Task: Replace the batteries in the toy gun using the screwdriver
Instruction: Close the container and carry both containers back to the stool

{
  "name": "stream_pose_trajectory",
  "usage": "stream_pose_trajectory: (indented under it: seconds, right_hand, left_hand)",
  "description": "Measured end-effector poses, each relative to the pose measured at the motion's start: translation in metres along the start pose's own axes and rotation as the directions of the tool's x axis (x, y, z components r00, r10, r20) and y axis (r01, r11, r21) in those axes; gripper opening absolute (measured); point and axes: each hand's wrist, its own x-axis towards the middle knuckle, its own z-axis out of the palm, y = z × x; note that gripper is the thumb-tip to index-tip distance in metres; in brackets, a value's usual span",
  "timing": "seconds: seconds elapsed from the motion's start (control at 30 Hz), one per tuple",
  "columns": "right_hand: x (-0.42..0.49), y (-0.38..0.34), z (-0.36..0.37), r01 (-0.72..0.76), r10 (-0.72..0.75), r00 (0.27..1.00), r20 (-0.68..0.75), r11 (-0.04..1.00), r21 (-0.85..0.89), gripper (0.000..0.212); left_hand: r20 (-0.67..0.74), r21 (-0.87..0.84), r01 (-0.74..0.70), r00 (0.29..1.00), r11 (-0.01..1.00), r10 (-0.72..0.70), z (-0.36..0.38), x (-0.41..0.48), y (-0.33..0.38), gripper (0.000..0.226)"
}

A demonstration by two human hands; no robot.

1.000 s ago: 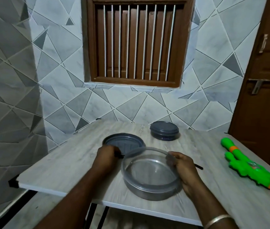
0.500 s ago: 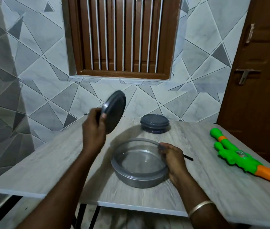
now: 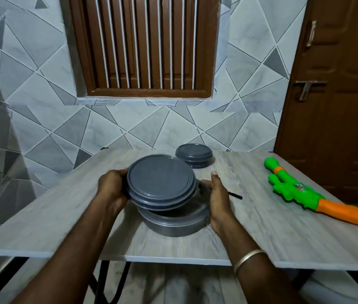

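Note:
The green and orange toy gun lies on the right side of the wooden table, away from both hands. My left hand grips the left edge of a grey round lid, which hangs slightly tilted just above an open round container. My right hand holds the container's right wall, thumb pointing up. A thin black rod, possibly the screwdriver, sticks out from behind my right hand; I cannot tell whether it is held or lies on the table. No batteries show.
A second grey container with its lid on stands at the back of the table near the tiled wall. A brown door is at the right, behind the toy gun. The table's front edge runs just below my forearms.
My left hand lifted the grey lid off the table, swung it up on edge, and has brought it down flat over the open container. My right hand stayed on the container's side.

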Motion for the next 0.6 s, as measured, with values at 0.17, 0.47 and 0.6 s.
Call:
stream_pose_trajectory:
  seconds: [0.17, 0.47, 0.6]
  right_hand:
    - [-0.008, 0.001, 0.005, -0.004, 0.003, 1.0, -0.016, 0.999, -0.046, 0.051]
    - [-0.016, 0.0, 0.004, 0.047, -0.048, 0.999, -0.016, 0.999, -0.025, 0.023]
    - [-0.017, 0.001, 0.005, 0.044, -0.046, 0.998, -0.036, 0.998, -0.054, 0.014]
  left_hand:
    - [-0.063, 0.255, -0.049, 0.996, 0.966, 0.067, -0.004, -0.006, -0.01, 0.017]
    - [0.05, 0.407, -0.07, 0.997, 0.911, 0.054, 0.004, -0.017, -0.029, 0.036]
    - [0.11, 0.48, -0.134, 0.99, 0.867, 0.091, 0.004, -0.021, -0.033, 0.048]
